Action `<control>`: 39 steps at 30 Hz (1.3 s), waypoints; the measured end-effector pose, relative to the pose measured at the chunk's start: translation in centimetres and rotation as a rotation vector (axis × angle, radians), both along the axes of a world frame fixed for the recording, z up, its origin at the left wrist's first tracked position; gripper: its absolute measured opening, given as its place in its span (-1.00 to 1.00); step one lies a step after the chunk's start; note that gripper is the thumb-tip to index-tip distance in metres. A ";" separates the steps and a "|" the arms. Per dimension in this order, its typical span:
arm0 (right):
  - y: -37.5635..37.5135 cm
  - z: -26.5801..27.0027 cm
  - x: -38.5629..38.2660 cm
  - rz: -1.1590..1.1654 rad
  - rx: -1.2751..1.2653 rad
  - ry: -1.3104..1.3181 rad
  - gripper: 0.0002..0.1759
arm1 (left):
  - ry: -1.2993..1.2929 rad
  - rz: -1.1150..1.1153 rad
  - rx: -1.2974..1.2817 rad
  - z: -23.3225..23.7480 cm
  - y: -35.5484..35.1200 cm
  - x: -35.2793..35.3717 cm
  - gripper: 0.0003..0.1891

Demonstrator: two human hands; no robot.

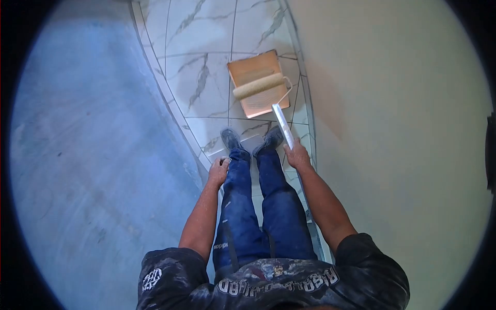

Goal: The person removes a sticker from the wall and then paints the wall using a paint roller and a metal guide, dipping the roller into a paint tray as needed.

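My right hand (297, 155) is wrapped round the lower end of a paint roller's pale handle (282, 125). The cream roller sleeve (259, 87) lies across an orange paint tray (253, 65) on the tiled floor; whether it touches the tray cannot be told. A bent wire frame joins sleeve and handle on the right side. My left hand (219, 171) is beside my left shin, fingers curled in. Something whitish shows at its fingertips, too small to name.
I stand in dark shoes (231, 138) on a narrow strip of marble-patterned tiles (199, 31). A bluish wall (93, 129) rises on the left, a pale greenish wall (403, 129) on the right. Low skirting (155, 67) edges the strip. A dark object (491, 155) shows at the far right.
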State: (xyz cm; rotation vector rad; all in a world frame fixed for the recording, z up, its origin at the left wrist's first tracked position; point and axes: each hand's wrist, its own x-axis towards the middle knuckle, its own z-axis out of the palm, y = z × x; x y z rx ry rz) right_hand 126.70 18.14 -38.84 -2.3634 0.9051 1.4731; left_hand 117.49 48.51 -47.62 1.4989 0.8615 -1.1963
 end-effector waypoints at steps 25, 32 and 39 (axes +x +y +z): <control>-17.0 -10.3 -21.4 -0.114 0.196 -0.282 -0.34 | -0.641 -0.470 0.523 -16.5 -26.1 -6.4 -0.46; -17.6 -9.3 -21.0 -0.101 0.216 -0.185 -0.38 | -0.373 -0.324 0.424 -17.2 -27.7 -4.2 -0.55; -17.8 -10.5 -17.7 -0.035 0.215 -0.162 -0.40 | -0.351 -0.365 0.479 -17.6 -28.2 -3.7 -0.68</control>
